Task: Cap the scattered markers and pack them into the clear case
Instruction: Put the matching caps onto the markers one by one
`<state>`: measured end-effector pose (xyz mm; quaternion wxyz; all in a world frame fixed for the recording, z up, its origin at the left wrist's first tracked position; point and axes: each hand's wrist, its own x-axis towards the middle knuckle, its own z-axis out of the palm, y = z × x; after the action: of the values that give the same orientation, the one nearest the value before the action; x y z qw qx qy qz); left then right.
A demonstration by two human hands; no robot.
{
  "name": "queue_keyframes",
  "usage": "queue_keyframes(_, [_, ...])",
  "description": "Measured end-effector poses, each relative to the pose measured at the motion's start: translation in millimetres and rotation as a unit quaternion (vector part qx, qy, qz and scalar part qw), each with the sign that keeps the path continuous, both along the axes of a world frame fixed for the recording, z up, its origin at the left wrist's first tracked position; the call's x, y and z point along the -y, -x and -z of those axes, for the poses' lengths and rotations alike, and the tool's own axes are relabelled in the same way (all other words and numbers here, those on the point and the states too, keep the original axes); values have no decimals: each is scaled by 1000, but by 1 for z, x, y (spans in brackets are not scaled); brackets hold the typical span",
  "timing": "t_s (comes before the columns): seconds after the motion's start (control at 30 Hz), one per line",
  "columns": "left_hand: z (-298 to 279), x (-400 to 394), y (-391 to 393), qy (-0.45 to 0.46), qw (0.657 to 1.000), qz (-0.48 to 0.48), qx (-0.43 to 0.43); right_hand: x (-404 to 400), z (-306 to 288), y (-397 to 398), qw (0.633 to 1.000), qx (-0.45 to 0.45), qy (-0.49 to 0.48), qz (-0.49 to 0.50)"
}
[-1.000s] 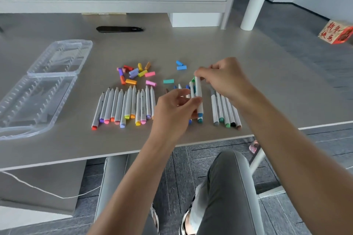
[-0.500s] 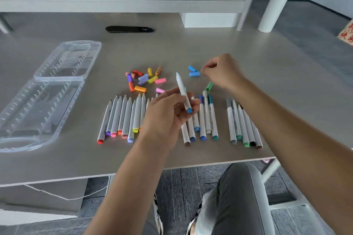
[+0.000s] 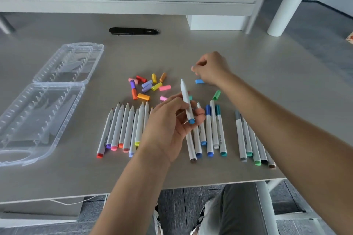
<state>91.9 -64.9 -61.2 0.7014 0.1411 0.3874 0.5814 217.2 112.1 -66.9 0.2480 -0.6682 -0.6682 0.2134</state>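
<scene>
Right hand [image 3: 212, 68] now pinching blue cap [image 3: 192, 67], left fingers [image 3: 172, 101] clamped on marker [image 3: 186, 101]

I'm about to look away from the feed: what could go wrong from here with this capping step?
1. The left hand holds the uncapped blue-ended white marker tip up; its tip could smear skin.
2. The right hand pinches a small light blue cap while another blue cap lies beside it; shades may get mismatched.
3. The loose green cap could roll.
</scene>
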Motion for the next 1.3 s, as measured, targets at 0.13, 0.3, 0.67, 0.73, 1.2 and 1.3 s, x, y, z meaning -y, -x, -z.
queue_keyframes(0.13, [-3, 4, -4, 17, 999, 9, -29, 30, -15, -13, 974, -224, 30, -23])
queue_keyframes(0.3, [-3, 14, -17, -13, 994, 91, -62, 66, -24, -32, 927, -356, 118, -13])
queue_keyframes(0.67, [0, 31, -35, -20, 990, 126, -52, 123, -37, -57, 946, -293, 114, -73])
queue_keyframes(0.73, [-1, 31, -36, -30, 989, 131, -61, 130, -37, -59, 948, -286, 111, -86])
queue_keyframes(1.2, [-3, 35, -39, -23, 984, 165, -65, 155, -22, -66, 940, -336, 42, -32])
queue_keyframes(1.3, [-5, 39, -44, -14, 985, 165, -59, 163, -17, -68, 939, -343, 23, -31])
